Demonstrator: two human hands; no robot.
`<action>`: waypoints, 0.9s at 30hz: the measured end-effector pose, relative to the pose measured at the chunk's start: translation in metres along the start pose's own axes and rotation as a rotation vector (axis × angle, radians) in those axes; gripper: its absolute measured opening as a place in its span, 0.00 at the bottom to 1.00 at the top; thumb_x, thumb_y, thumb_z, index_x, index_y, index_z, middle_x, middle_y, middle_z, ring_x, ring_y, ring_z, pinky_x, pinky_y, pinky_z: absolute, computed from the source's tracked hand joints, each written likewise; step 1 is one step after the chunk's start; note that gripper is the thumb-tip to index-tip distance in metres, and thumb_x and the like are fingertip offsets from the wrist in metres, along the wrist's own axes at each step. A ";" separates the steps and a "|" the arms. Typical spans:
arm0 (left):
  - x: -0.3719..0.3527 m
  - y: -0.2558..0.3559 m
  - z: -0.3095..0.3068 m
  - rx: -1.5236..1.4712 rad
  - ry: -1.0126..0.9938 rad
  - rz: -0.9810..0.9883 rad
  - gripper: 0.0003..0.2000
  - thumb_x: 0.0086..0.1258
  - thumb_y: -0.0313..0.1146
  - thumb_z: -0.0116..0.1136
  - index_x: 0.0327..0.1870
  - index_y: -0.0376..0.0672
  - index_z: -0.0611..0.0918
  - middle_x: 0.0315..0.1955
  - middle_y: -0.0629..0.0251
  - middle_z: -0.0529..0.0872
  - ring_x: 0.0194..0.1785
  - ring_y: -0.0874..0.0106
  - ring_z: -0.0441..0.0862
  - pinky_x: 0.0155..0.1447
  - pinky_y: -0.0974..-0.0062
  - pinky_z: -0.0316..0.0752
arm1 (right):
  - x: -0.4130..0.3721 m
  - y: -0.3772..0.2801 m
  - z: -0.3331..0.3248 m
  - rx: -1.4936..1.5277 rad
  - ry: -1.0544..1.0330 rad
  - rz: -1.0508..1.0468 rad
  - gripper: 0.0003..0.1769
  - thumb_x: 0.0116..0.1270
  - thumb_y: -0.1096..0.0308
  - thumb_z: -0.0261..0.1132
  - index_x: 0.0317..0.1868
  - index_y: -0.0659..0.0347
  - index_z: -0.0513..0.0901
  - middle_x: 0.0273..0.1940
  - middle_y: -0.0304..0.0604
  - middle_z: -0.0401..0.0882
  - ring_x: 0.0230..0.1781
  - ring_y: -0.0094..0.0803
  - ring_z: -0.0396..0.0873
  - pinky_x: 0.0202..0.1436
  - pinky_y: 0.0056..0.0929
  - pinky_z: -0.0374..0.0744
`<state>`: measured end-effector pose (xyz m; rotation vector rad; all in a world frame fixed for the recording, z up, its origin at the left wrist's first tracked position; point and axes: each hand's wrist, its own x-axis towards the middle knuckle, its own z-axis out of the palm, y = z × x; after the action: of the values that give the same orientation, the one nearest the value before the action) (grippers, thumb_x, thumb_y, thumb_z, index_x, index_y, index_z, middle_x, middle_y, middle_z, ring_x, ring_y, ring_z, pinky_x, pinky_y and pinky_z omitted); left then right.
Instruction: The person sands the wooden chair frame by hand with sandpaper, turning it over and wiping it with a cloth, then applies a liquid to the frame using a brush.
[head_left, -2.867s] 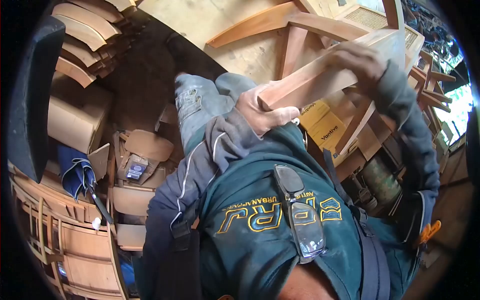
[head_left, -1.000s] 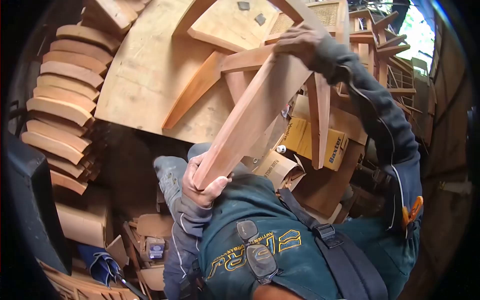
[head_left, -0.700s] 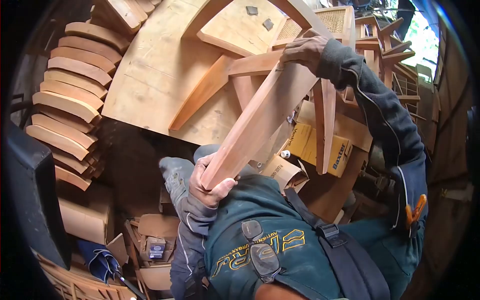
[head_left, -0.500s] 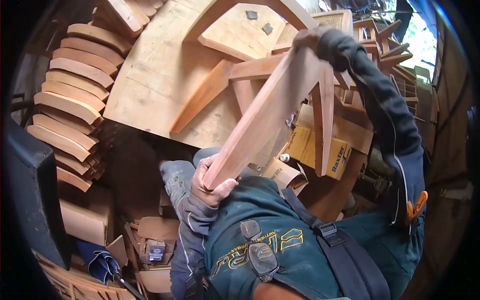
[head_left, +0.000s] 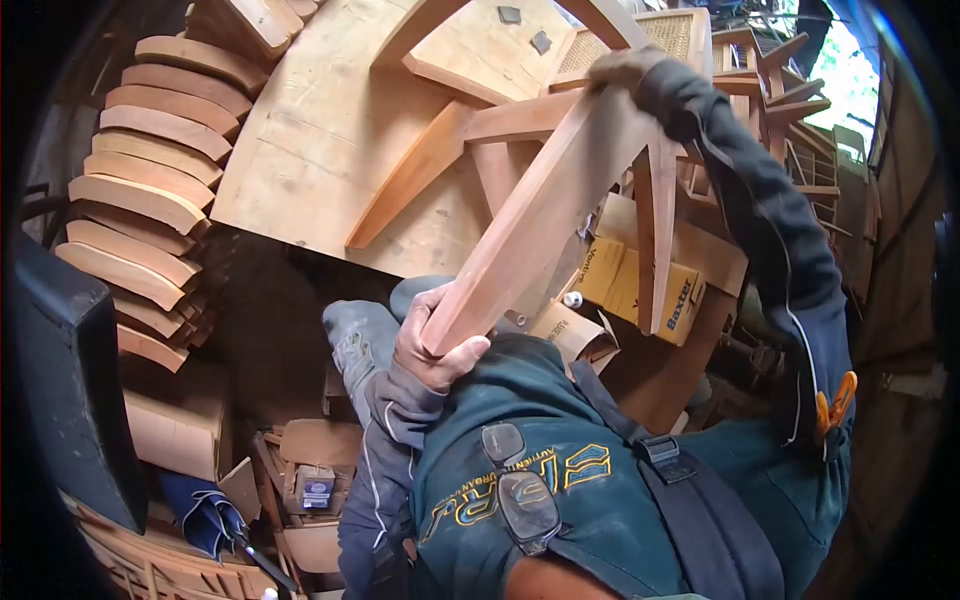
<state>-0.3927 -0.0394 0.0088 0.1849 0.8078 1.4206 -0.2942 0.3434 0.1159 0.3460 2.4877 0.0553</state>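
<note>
A pale reddish wooden chair leg (head_left: 540, 225) slants from my lap up to an unfinished chair frame (head_left: 520, 118) on the table. My left hand (head_left: 436, 340) is closed around its lower end, thumb on the near side and fingers behind. At the upper end my right hand (head_left: 622, 72) is curled against the wood. Its fingers are blurred and partly hidden, so anything beneath them cannot be made out. Two more tapered legs of the frame show, a left leg (head_left: 405, 180) and a right leg (head_left: 656, 240).
Curved wooden slats (head_left: 160, 150) are stacked at the left. Small grey pads (head_left: 541, 42) lie on the plywood table (head_left: 290, 170). A yellow carton (head_left: 640, 285) sits below the frame. Caned panels (head_left: 665, 35) and chair frames (head_left: 765, 85) crowd the back right. A dark padded object (head_left: 75, 380) stands at left.
The lower end of the chair leg and my left hand have shifted slightly up and right in the view. My right hand stays at the upper end, moved slightly.
</note>
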 end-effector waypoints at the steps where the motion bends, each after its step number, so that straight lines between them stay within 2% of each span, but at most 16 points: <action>1: 0.003 -0.001 -0.001 0.032 -0.013 0.020 0.29 0.53 0.30 0.64 0.54 0.32 0.65 0.40 0.61 0.77 0.42 0.77 0.75 0.49 0.78 0.70 | 0.005 0.024 -0.007 -0.052 -0.018 0.060 0.22 0.45 0.84 0.53 0.39 0.50 0.79 0.39 0.37 0.78 0.41 0.35 0.77 0.45 0.27 0.75; 3: 0.001 -0.008 -0.008 0.095 -0.011 0.032 0.29 0.53 0.30 0.65 0.54 0.33 0.66 0.42 0.62 0.77 0.45 0.77 0.74 0.51 0.78 0.68 | 0.014 0.038 0.000 0.021 -0.107 -0.002 0.23 0.44 0.86 0.52 0.39 0.53 0.78 0.40 0.39 0.78 0.43 0.36 0.77 0.47 0.28 0.75; 4: -0.001 -0.010 -0.011 0.125 0.007 0.011 0.29 0.52 0.31 0.66 0.54 0.34 0.67 0.44 0.63 0.76 0.47 0.77 0.73 0.54 0.78 0.66 | 0.016 0.011 -0.004 0.031 -0.143 -0.045 0.23 0.45 0.84 0.53 0.41 0.52 0.78 0.41 0.38 0.78 0.44 0.34 0.76 0.49 0.30 0.73; 7: 0.003 -0.010 -0.011 0.193 -0.061 0.163 0.26 0.56 0.31 0.60 0.53 0.30 0.65 0.34 0.61 0.78 0.35 0.76 0.77 0.42 0.78 0.73 | 0.001 -0.144 -0.008 0.118 -0.046 -0.291 0.21 0.48 0.77 0.55 0.44 0.47 0.78 0.45 0.34 0.77 0.48 0.28 0.74 0.57 0.37 0.66; 8: 0.001 -0.008 -0.012 0.221 -0.060 0.107 0.26 0.56 0.31 0.61 0.53 0.30 0.65 0.34 0.62 0.79 0.35 0.77 0.77 0.43 0.79 0.72 | -0.001 -0.185 -0.029 0.178 -0.152 -0.394 0.22 0.48 0.76 0.55 0.45 0.46 0.77 0.48 0.34 0.75 0.50 0.25 0.72 0.59 0.42 0.62; 9: 0.001 -0.005 -0.009 0.101 -0.061 0.059 0.27 0.55 0.31 0.62 0.53 0.31 0.65 0.34 0.61 0.79 0.36 0.77 0.76 0.44 0.78 0.72 | 0.000 -0.204 -0.031 0.258 -0.231 -0.408 0.22 0.47 0.76 0.56 0.44 0.47 0.77 0.47 0.35 0.76 0.48 0.28 0.74 0.57 0.41 0.64; 11: 0.001 -0.009 -0.012 0.119 -0.062 0.067 0.27 0.55 0.30 0.63 0.53 0.31 0.65 0.35 0.61 0.79 0.37 0.77 0.77 0.44 0.78 0.72 | -0.003 -0.180 -0.032 0.315 -0.065 -0.487 0.21 0.47 0.76 0.56 0.43 0.47 0.78 0.44 0.35 0.77 0.45 0.31 0.76 0.55 0.41 0.66; 15: 0.000 -0.009 -0.012 0.132 -0.061 -0.002 0.27 0.55 0.29 0.62 0.53 0.31 0.64 0.35 0.61 0.78 0.38 0.76 0.77 0.46 0.79 0.72 | 0.008 -0.057 -0.029 0.108 -0.162 0.046 0.20 0.48 0.75 0.56 0.42 0.48 0.78 0.45 0.38 0.77 0.47 0.35 0.75 0.54 0.32 0.68; 18: 0.000 -0.009 -0.013 0.165 -0.065 0.047 0.26 0.55 0.28 0.61 0.53 0.30 0.65 0.35 0.61 0.78 0.38 0.76 0.77 0.46 0.78 0.72 | 0.001 -0.085 -0.026 -0.130 -0.097 -0.094 0.17 0.49 0.76 0.55 0.40 0.49 0.78 0.43 0.38 0.77 0.47 0.35 0.75 0.55 0.28 0.68; 19: 0.001 -0.008 -0.014 0.180 -0.064 0.056 0.25 0.55 0.28 0.61 0.53 0.30 0.65 0.35 0.61 0.78 0.37 0.76 0.77 0.45 0.78 0.72 | 0.000 -0.102 -0.013 0.066 0.000 -0.267 0.16 0.51 0.76 0.53 0.38 0.48 0.79 0.43 0.35 0.77 0.47 0.34 0.74 0.55 0.29 0.67; 21: 0.002 -0.008 -0.013 0.209 -0.086 0.115 0.25 0.55 0.27 0.60 0.53 0.30 0.65 0.35 0.60 0.78 0.37 0.76 0.77 0.45 0.77 0.73 | 0.000 -0.125 -0.016 0.155 -0.050 -0.260 0.16 0.51 0.78 0.51 0.37 0.49 0.79 0.42 0.34 0.77 0.48 0.33 0.74 0.56 0.29 0.67; 22: 0.002 -0.007 -0.011 0.179 -0.072 0.120 0.25 0.56 0.28 0.60 0.53 0.30 0.65 0.35 0.59 0.78 0.37 0.75 0.77 0.45 0.77 0.73 | -0.004 -0.099 -0.011 0.260 0.028 -0.170 0.17 0.49 0.80 0.52 0.37 0.50 0.79 0.40 0.36 0.77 0.46 0.33 0.73 0.55 0.30 0.68; 23: 0.001 -0.006 -0.009 0.174 -0.074 0.100 0.25 0.56 0.28 0.60 0.53 0.29 0.64 0.35 0.59 0.79 0.37 0.75 0.77 0.45 0.77 0.73 | -0.006 -0.074 -0.024 0.104 -0.048 0.099 0.17 0.48 0.81 0.53 0.36 0.51 0.78 0.38 0.37 0.77 0.45 0.35 0.73 0.52 0.31 0.70; 24: 0.000 -0.004 -0.009 0.173 -0.069 0.083 0.25 0.56 0.28 0.60 0.53 0.29 0.64 0.35 0.59 0.79 0.37 0.75 0.77 0.45 0.77 0.73 | 0.002 -0.026 0.000 -0.052 0.099 -0.067 0.18 0.49 0.81 0.52 0.38 0.50 0.78 0.38 0.38 0.77 0.45 0.36 0.73 0.50 0.31 0.71; 25: 0.001 -0.003 -0.010 0.174 -0.061 0.072 0.25 0.56 0.29 0.60 0.53 0.29 0.64 0.35 0.59 0.79 0.37 0.75 0.77 0.45 0.77 0.73 | 0.003 -0.002 0.001 -0.086 0.071 0.096 0.18 0.50 0.81 0.52 0.38 0.50 0.78 0.38 0.38 0.77 0.46 0.36 0.73 0.50 0.31 0.70; 27: 0.001 -0.008 -0.009 0.141 -0.053 0.085 0.26 0.55 0.30 0.61 0.52 0.30 0.65 0.35 0.59 0.79 0.37 0.75 0.77 0.45 0.77 0.73 | 0.012 0.012 -0.004 -0.127 -0.117 0.213 0.17 0.51 0.80 0.52 0.38 0.50 0.77 0.39 0.36 0.77 0.46 0.35 0.73 0.52 0.32 0.68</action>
<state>-0.3922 -0.0429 -0.0026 0.3673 0.8654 1.4323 -0.3036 0.3584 0.1138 0.5422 2.3102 0.2708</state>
